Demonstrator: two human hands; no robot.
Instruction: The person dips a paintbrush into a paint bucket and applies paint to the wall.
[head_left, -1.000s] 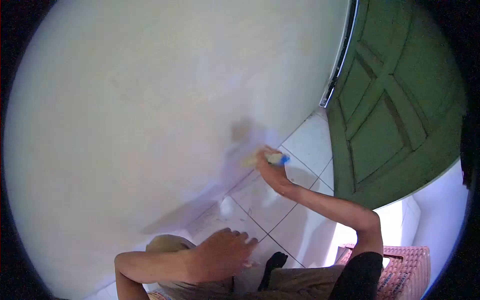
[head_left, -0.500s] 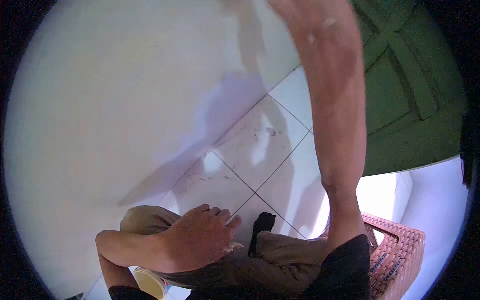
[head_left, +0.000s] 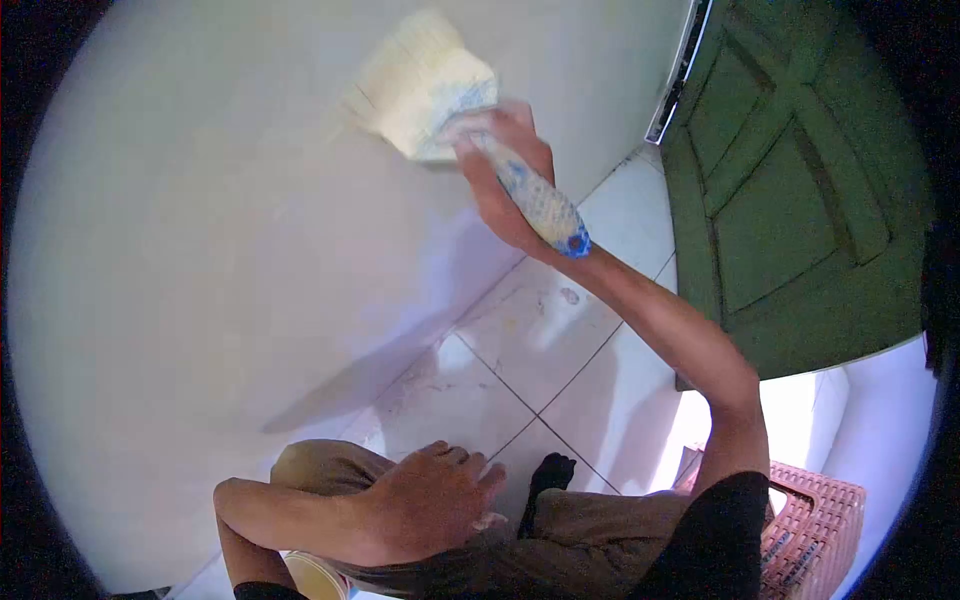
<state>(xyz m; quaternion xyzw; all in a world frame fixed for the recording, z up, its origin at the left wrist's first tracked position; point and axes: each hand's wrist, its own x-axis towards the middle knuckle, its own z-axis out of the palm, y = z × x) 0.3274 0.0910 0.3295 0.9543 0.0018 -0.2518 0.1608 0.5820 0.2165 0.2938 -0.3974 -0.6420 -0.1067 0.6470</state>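
My right hand (head_left: pixel 508 165) is wrapped round the speckled blue-and-white handle of a wide paint brush (head_left: pixel 425 85). The brush's pale, cream-coated bristles are against or very near the white wall (head_left: pixel 220 250), at the upper middle; exact contact is blurred. Low in the view, my left hand (head_left: pixel 435 500) rests on my bent knee, back upward, with its fingers curled loosely. Something small and pale shows by its thumb side, too unclear to name.
A green panelled door (head_left: pixel 780 190) stands at the right. Tiled floor (head_left: pixel 540 350) runs along the wall's foot. A pink woven plastic basket (head_left: pixel 825 510) is at the lower right, and a cream-rimmed bucket (head_left: pixel 315 578) sits below my left forearm.
My right hand, earlier beyond the top edge, has come down into view with the brush. My left hand stays on the knee; the whole view has shifted slightly.
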